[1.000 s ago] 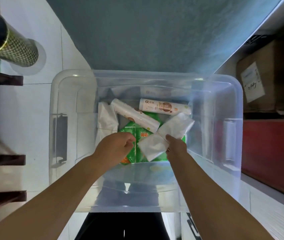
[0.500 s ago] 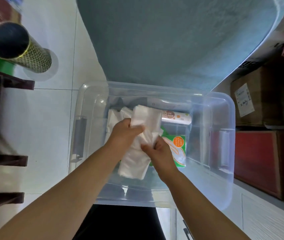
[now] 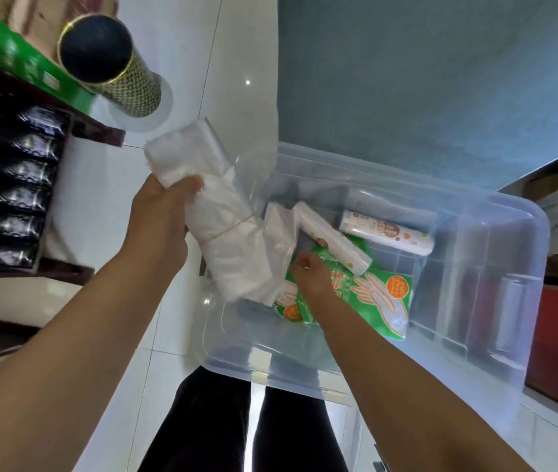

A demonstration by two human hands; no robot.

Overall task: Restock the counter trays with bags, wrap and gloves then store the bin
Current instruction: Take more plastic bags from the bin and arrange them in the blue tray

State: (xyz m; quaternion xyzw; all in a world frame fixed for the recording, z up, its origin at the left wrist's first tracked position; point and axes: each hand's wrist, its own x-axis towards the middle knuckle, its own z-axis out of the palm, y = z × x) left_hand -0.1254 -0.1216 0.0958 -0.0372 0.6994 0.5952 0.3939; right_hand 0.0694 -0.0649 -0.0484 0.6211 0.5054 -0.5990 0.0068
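One banded bundle of white plastic bags (image 3: 223, 233) sits in my left grip (image 3: 163, 216), fingers and thumb curled round its upper end. A thin rubber band circles the bundle's middle. It hangs slanted in the air over the left rim of the clear plastic storage bin (image 3: 495, 338), with its lower end above the bin's inside and its upper end out over the white tiles (image 3: 100, 199).

My right grip (image 3: 308, 272) is down inside the bin, fingers curled at the top edge of the green glove packet printed with white hands (image 3: 386, 301). I cannot tell whether they pinch the packet or only touch it.

A white printed roll (image 3: 333, 241) lies across the packet's upper part. Just beyond it, near the far wall, lies a second white roll with an orange figure (image 3: 386, 233). A flat pack of white bags in clear wrap (image 3: 279, 226) lies at the bin's left, partly behind the bundle.

To my left stands a dark shelf of shiny black packets (image 3: 22, 185). Beside it, on the tiles, is a tall tube with a black lid and gold lattice (image 3: 114, 69).
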